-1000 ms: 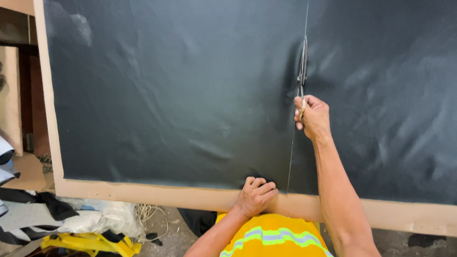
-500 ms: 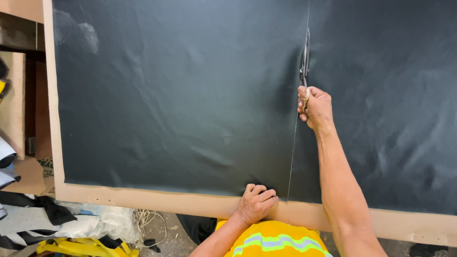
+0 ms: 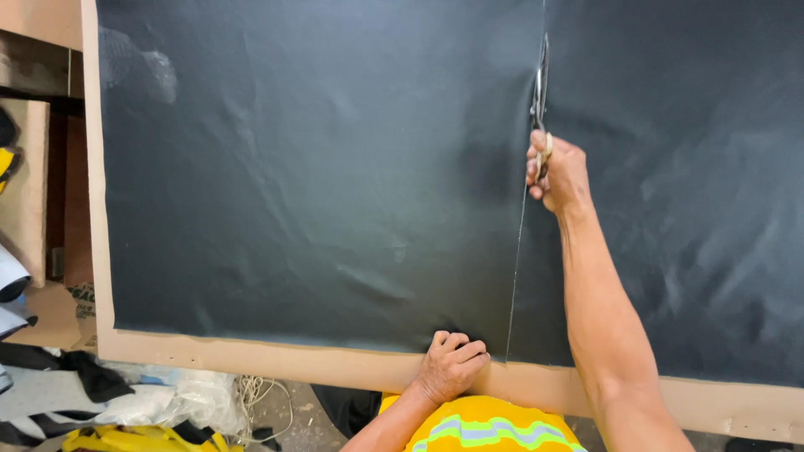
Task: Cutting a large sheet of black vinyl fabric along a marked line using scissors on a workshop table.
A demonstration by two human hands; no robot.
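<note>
A cutting workshop: broad black fabric (image 3: 318, 184) spread over a brown-paper-covered desk (image 3: 276, 358), scissors (image 3: 540, 92) slicing a long straight line, high-visibility vest (image 3: 486, 428) at the edge, fabric scraps (image 3: 92, 385) and plastic wrap (image 3: 188, 398) heaped on the bare floor (image 3: 280, 418) alongside cardboard (image 3: 25, 192).

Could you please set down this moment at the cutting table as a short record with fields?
Right hand: grips scissors, blades pointing away along the cut
Left hand: pressed on the near edge of the black sheet, just left of the cut
Cut line: thin slit running from the near edge up to the scissors
Surface: brown table edge under the sheet
Clothing: yellow vest with reflective stripes
Lower left: crumpled fabric and plastic on the floor
</note>
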